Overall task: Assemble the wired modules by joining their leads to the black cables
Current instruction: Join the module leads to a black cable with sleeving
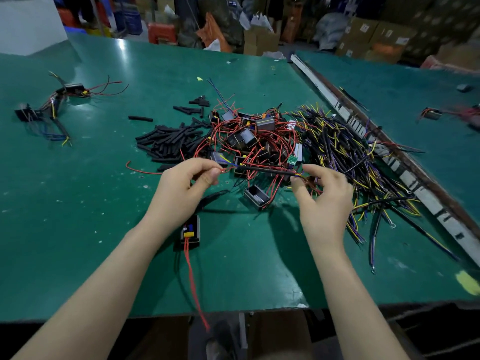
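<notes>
— How many pieces lie on the green worktop [91,255]?

— Too many to count in the three heaps: black sleeve pieces [171,144] on the left, red-wired modules [255,137] in the middle, black cables [348,157] with yellow and purple ends on the right. One module [190,231] sits alone near the edge, its red lead trailing off the worktop. One cluster of joined parts [54,105] lies far left, and one more module [432,114] far right, beyond the metal strip [389,162].

— And the hands?

— Two, both raised over the near side of the module heap. The left hand [185,183] pinches red leads between thumb and curled fingers. The right hand [324,188] pinches the coloured wires at one end of a single black cable [267,170], which stretches between the two hands.

— Any containers?

— Cardboard boxes [363,35] stand beyond the far edge; their contents cannot be told.
</notes>
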